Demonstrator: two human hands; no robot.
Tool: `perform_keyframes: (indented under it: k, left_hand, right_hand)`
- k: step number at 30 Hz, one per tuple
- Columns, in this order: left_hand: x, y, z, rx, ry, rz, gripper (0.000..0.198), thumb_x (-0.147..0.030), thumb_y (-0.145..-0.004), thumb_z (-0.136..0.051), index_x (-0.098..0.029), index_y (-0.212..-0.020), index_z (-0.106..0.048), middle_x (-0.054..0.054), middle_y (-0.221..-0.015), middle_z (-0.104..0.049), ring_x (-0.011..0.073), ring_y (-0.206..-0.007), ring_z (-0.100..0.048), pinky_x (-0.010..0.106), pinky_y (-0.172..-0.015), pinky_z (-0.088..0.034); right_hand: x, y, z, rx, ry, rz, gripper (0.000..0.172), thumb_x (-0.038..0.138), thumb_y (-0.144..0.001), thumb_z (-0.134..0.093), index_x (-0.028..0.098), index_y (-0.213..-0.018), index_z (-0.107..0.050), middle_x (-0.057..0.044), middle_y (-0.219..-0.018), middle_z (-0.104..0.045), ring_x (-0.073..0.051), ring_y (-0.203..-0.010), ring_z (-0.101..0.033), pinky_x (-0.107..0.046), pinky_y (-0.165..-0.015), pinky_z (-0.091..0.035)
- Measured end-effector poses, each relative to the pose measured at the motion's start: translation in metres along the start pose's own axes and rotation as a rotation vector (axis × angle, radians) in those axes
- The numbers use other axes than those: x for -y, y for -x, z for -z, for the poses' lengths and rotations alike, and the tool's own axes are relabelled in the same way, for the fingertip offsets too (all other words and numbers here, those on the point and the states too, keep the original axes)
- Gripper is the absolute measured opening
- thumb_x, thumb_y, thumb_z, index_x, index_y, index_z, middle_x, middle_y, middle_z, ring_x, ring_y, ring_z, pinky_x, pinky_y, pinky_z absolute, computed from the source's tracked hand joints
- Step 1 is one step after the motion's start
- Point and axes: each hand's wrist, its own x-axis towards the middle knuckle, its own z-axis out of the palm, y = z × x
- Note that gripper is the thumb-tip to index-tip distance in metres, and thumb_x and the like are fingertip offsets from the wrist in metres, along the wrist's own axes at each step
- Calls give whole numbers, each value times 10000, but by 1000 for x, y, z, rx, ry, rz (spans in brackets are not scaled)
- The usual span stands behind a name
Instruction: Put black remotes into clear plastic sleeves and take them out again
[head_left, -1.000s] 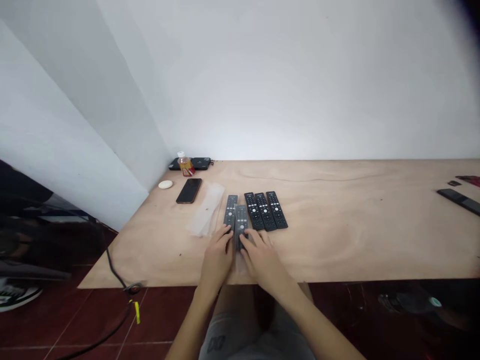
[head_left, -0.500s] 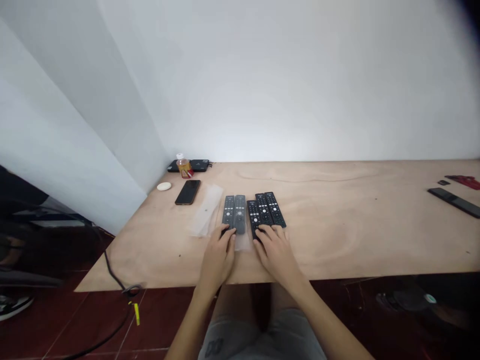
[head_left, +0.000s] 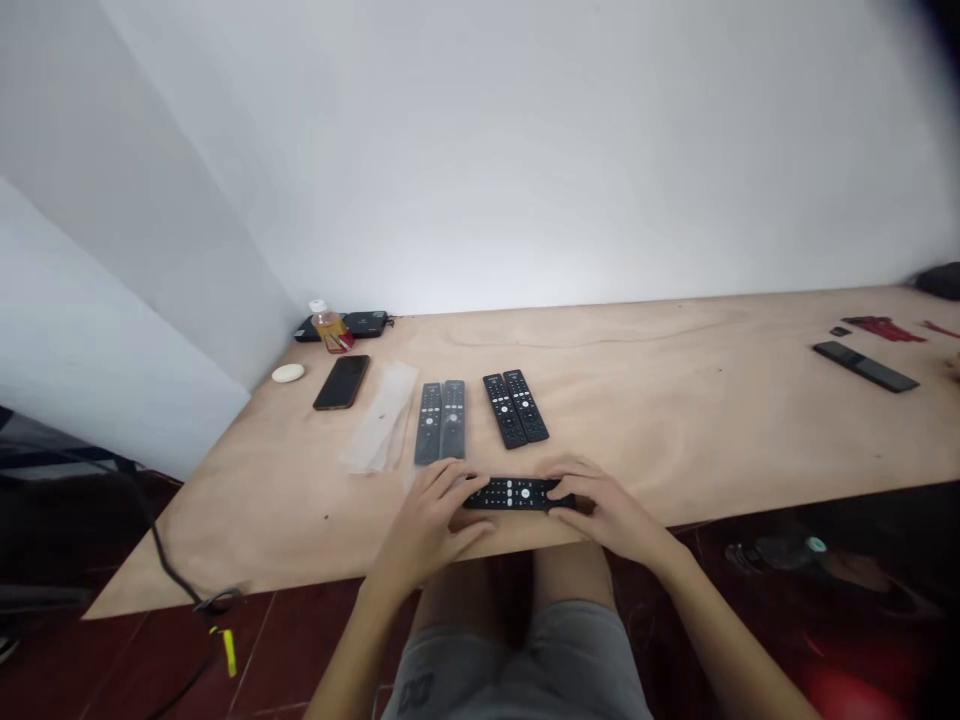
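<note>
A black remote control (head_left: 514, 493) lies sideways near the table's front edge, with my left hand (head_left: 429, 517) gripping its left end and my right hand (head_left: 606, 510) gripping its right end. Just beyond my left hand, two grey remotes (head_left: 430, 423) (head_left: 453, 419) lie side by side. Two black remotes (head_left: 504, 410) (head_left: 526, 405) lie together farther right, apart from both hands. A clear plastic sleeve (head_left: 379, 418) lies flat left of the grey pair.
The plywood table (head_left: 660, 440) holds a black phone (head_left: 342, 382), a white oval bar (head_left: 288, 373), a small bottle (head_left: 325, 325) and a black box (head_left: 361, 323) at the far left. A long black remote (head_left: 865, 366) and red pieces (head_left: 881, 328) lie far right.
One black remote has left the row under my right hand and now lies crosswise between both hands, nearer the front edge. The view has swung slightly, shifting the table's contents left.
</note>
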Motion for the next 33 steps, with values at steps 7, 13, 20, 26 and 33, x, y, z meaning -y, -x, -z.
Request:
perform_keyframes:
  k: [7,13,20,26,33]
  left_hand:
    - [-2,-2,-2,39,119,151,233,-375,-978,-790,-259,-1179,-776,76,-1067,-724,267,-1015,-672,391,-884,-562]
    - [-5,-14,7,205,383,337,251,-420,-985,-767,-262,-1171,-823,58,-1109,-820,273,-1039,-738,374,-919,-565]
    - [-3,-15,5,120,385,358,360,-403,-977,-766,-279,-1314,-769,71,-1238,-810,301,-1144,-745,447,-1006,-597]
    - [-3,-4,-3,30,201,222,310,-375,-1019,-721,-291,-1315,-760,103,-1255,-709,293,-1193,-665,497,-1057,-570]
    - [5,5,4,98,193,221,388,-336,-1014,-738,-329,-1400,-711,93,-1304,-643,294,-1264,-602,495,-1095,-546]
  right_hand:
    - [3,-19,-14,10,-94,-58,197,357,-1035,-740,298,-1217,-788,-76,-1295,-790,-311,-1265,-694,-491,-1116,-554]
    - [-6,-16,-10,-64,-207,-145,280,404,-1037,-732,275,-1279,-794,-83,-1313,-801,-313,-1241,-728,-469,-1095,-577]
    - [-3,-17,-12,-106,-239,-95,223,372,-1072,-676,269,-1220,-805,-80,-1252,-808,-288,-1200,-735,-450,-1082,-582]
    - [-3,-15,-13,-82,-154,-81,398,341,-892,-898,275,-1268,-788,-99,-1325,-768,-328,-1250,-706,-522,-1131,-558]
    - [-7,-13,-12,-55,-121,-92,453,299,-877,-916,300,-1312,-788,-89,-1336,-769,-320,-1280,-697,-512,-1153,-550]
